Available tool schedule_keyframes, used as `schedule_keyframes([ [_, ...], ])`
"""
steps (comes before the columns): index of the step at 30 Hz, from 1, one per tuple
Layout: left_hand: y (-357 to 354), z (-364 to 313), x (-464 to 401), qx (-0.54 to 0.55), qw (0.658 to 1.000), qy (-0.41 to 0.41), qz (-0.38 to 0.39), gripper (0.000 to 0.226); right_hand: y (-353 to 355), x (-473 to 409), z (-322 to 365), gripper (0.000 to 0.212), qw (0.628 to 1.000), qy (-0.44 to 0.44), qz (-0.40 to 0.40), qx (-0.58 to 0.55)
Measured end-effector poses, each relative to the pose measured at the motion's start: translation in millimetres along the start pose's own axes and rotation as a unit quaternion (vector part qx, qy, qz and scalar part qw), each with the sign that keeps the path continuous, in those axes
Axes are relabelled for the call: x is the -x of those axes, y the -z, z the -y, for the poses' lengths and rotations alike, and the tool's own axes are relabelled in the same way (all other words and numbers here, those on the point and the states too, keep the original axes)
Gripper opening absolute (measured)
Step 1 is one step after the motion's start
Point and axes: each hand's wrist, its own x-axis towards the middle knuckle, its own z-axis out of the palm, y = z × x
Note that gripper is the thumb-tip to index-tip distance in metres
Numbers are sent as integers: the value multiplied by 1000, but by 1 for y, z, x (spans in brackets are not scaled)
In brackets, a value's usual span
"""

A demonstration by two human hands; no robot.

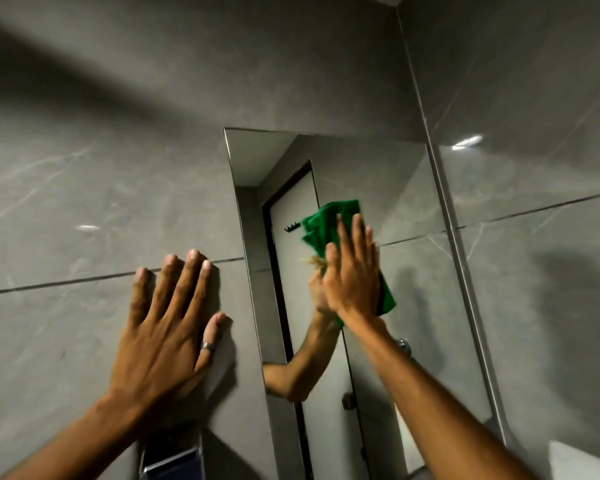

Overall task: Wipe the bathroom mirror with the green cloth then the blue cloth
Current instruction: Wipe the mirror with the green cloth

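A tall frameless mirror (409,188) hangs on the grey tiled wall. My right hand (354,271) lies flat against the glass near its middle, pressing a green cloth (321,223) onto it; the cloth sticks out above my fingers and below my palm at the right. My left hand (170,320) rests flat on the wall tiles left of the mirror, fingers spread, a ring on the thumb, holding nothing. The mirror reflects my forearm, a door and a hook. No blue cloth is in view.
A wall corner with a metal strip (461,258) runs just right of the mirror. A dark object with a metal edge (174,462) sits at the bottom under my left forearm. Grey marble-look tiles (84,168) cover both walls.
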Motion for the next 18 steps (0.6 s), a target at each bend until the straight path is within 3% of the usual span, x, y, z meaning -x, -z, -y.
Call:
schedule_keyframes([
  [7,-6,-3,1,-12,999,-2,-29,78,32,-68,-114,58,988,-149,-30,5],
  [12,-8,-3,2,-22,999,-1,-34,79,45,-48,-168,54,967,-249,-60,10],
  [15,-7,-5,0,-16,999,4,-32,79,35,4,-155,58,968,-243,-58,-9],
  [18,-5,-9,0,-16,1000,14,-22,80,17,56,-112,62,984,-173,-32,5],
])
